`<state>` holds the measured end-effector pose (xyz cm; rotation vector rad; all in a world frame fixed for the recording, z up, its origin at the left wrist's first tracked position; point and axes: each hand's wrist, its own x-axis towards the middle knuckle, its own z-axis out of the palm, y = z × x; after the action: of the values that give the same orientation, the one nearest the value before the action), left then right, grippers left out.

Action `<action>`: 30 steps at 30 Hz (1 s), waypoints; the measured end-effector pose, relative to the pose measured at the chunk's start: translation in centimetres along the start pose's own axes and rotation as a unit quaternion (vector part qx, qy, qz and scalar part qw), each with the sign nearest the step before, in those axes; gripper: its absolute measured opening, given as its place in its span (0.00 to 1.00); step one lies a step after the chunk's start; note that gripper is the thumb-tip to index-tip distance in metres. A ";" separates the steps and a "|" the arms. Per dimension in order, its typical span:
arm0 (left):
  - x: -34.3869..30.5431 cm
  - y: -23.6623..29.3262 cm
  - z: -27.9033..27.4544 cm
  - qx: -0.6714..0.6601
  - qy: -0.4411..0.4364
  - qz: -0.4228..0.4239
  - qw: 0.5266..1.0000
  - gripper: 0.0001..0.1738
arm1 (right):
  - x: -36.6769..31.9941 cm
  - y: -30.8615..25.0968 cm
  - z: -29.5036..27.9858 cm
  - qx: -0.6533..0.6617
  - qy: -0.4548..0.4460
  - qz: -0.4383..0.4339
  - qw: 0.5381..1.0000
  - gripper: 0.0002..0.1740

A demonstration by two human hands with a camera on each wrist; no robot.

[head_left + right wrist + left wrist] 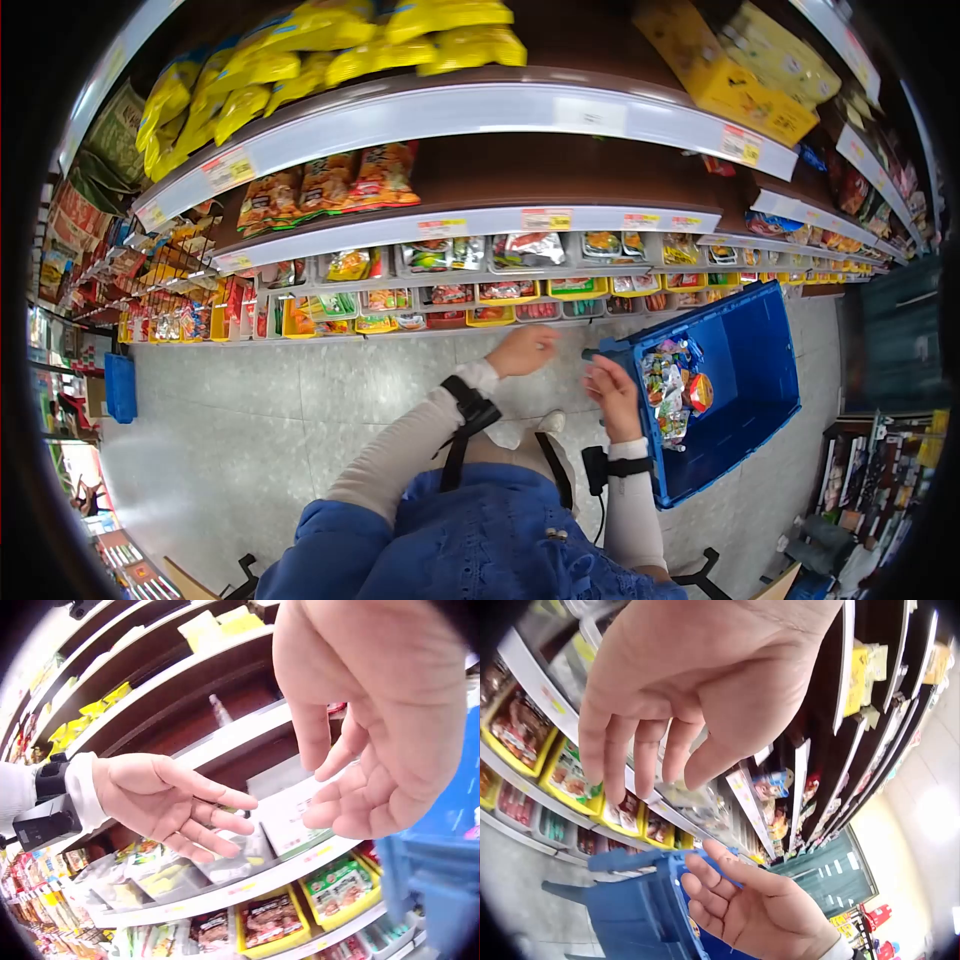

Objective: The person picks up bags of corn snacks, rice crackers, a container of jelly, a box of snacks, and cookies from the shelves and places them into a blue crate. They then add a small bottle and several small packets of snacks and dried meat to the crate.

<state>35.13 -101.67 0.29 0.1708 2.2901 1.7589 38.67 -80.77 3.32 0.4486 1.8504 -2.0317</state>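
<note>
My left hand (522,350) hovers in front of the low snack bins, its fingers loosely bent and nothing in them. Close by, my right hand (612,390) is raised beside the near end of a blue plastic bin (752,365), fingers relaxed and empty. In the right wrist view the left palm (169,799) faces up with fingers spread, apart from the right hand. Inside the blue bin lie several small shiny snack packets (662,380) and a round red-and-yellow container (701,392).
Store shelves run across the front. Yellow bags (300,50) fill the top left, with orange-brown snack bags (328,185) below. Small bins of packets (508,291) line the bottom. A blue container (120,388) stands at left. Grey tiled floor (240,420) lies underfoot.
</note>
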 end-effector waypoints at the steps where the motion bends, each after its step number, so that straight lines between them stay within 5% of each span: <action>1: -1.3 -0.9 -2.4 -0.002 0.022 -0.002 1.000 0.17 | 0.1 0.1 2.7 -0.012 -0.044 0.010 0.999 0.17; 4: -4.2 -3.6 -8.9 0.019 0.026 -0.108 0.994 0.17 | 1.2 0.8 9.8 -0.029 -0.118 0.017 0.992 0.18; 6: -5.7 -3.6 -12.3 -0.204 0.099 -0.231 0.946 0.18 | 2.1 0.9 13.9 -0.034 -0.149 0.012 0.988 0.18; 9: -6.9 -2.4 -15.8 -0.316 0.153 -0.288 0.891 0.19 | 3.7 0.4 18.9 -0.024 -0.155 0.025 0.987 0.20; 16: -4.7 -5.9 -18.5 -0.490 0.209 -0.257 0.806 0.21 | 8.1 0.0 23.3 0.049 -0.089 0.088 0.991 0.25; 22: -3.4 -6.7 -18.0 -0.542 0.271 -0.251 0.755 0.15 | 9.4 0.6 24.1 0.131 -0.059 0.122 0.982 0.17; 30: -4.0 -5.4 -19.5 -0.516 0.200 -0.255 0.793 0.08 | 8.6 0.2 24.6 0.227 -0.034 0.111 0.967 0.10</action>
<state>34.16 -122.25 0.30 -0.9871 1.0233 2.5155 31.23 -105.67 1.53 0.6623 1.2209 -2.2698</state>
